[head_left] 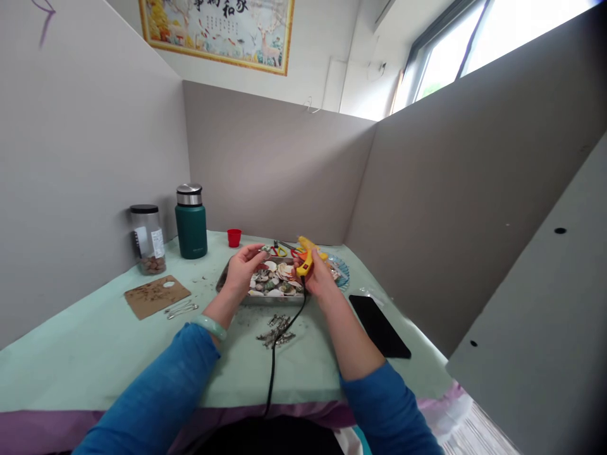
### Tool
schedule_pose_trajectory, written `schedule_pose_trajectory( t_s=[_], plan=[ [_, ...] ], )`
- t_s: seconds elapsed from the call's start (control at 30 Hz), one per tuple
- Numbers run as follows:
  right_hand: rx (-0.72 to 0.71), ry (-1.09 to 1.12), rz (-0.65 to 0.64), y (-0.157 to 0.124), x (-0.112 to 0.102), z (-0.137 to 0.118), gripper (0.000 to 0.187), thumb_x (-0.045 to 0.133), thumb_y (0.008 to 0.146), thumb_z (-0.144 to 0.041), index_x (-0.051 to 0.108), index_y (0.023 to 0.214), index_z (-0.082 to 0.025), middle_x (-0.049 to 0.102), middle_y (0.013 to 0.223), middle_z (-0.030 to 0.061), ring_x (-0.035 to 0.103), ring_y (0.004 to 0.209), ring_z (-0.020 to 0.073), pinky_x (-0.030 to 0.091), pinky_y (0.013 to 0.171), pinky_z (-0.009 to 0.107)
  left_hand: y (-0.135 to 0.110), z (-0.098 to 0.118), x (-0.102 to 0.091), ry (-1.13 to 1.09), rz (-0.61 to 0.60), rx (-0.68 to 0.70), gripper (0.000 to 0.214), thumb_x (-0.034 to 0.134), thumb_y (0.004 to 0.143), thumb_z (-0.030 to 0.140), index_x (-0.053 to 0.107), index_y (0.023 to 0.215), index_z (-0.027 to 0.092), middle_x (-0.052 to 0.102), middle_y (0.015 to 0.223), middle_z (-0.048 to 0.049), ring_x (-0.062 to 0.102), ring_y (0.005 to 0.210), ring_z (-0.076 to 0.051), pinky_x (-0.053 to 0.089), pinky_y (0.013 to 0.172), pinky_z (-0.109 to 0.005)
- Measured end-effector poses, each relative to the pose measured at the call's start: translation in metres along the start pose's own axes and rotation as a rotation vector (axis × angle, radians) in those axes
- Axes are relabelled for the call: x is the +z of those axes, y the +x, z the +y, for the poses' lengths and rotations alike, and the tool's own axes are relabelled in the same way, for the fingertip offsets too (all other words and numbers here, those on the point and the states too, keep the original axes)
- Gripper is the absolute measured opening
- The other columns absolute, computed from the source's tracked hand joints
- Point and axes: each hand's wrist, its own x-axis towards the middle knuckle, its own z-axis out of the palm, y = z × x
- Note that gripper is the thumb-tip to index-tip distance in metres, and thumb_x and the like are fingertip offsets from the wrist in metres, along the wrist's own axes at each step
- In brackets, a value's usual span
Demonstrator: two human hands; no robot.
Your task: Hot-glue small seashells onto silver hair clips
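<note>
My left hand pinches a small greenish-white shell between thumb and fingertips, above the left part of a metal tray. Wrapped around a yellow hot glue gun is my right hand, over the tray's right side. The gun and the shell are apart. From the gun a black cord runs down to the table's front edge. Many mixed shells fill the tray. In front of it lies a heap of small silvery metal clips, with the cord crossing over them.
A brown board, large safety pins, a clear jar and a green bottle stand or lie at left. Behind the tray are a red cup and pliers. A blue plate and black phone-like slab are at right.
</note>
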Motion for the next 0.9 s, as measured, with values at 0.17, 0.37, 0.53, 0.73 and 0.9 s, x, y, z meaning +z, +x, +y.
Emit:
schedule_pose_trajectory(
  t_s=[0.17,0.37,0.53,0.73,0.9],
  plan=[
    [-0.051,0.064,-0.088,-0.008,0.003,-0.001,0.043,0.056,0.079,-0.061,0.057,0.084,-0.019,0.057,0.063,-0.002,0.046,0.044,0.0064,0.04,0.038,0.018,0.0,0.001,0.0,-0.003,0.0,0.006,0.045,0.08,0.06,0.034,0.064,0.097,0.015,0.067,0.081,-0.0041,0.064,0.079,-0.018,0.052,0.061,-0.027],
    [-0.357,-0.25,-0.094,-0.022,0.014,0.0,0.036,0.07,0.07,-0.049,0.061,0.082,-0.017,0.054,0.055,-0.0043,0.043,0.04,0.0064,0.035,0.037,0.019,0.0,0.0,0.001,-0.005,0.005,0.002,0.044,0.081,0.06,0.033,0.064,0.096,0.014,0.067,0.078,-0.0042,0.063,0.076,-0.018,0.052,0.06,-0.027],
    [-0.371,-0.371,-0.255,-0.028,0.016,0.005,0.035,0.069,0.073,-0.048,0.06,0.087,-0.017,0.053,0.056,-0.0049,0.044,0.042,0.0063,0.034,0.041,0.02,0.001,0.001,0.0,0.01,0.0,0.015,0.045,0.079,0.061,0.034,0.063,0.098,0.015,0.066,0.079,-0.0035,0.064,0.076,-0.018,0.052,0.06,-0.027],
    [-0.383,-0.445,-0.319,-0.03,0.015,0.005,0.034,0.067,0.074,-0.047,0.057,0.089,-0.017,0.052,0.056,-0.0054,0.044,0.043,0.0069,0.035,0.042,0.021,-0.001,0.003,-0.001,0.009,0.003,0.027,0.038,0.077,0.063,0.032,0.055,0.092,0.018,0.065,0.073,-0.0012,0.065,0.074,-0.018,0.05,0.055,-0.024],
    [-0.394,-0.524,-0.355,-0.031,0.016,0.008,0.031,0.066,0.076,-0.045,0.058,0.088,-0.017,0.051,0.055,-0.0051,0.043,0.043,0.0067,0.035,0.043,0.021,-0.002,0.003,0.0,0.032,0.009,0.035,0.037,0.077,0.062,0.032,0.055,0.089,0.018,0.065,0.081,-0.0018,0.065,0.075,-0.018,0.049,0.053,-0.023]
  ],
)
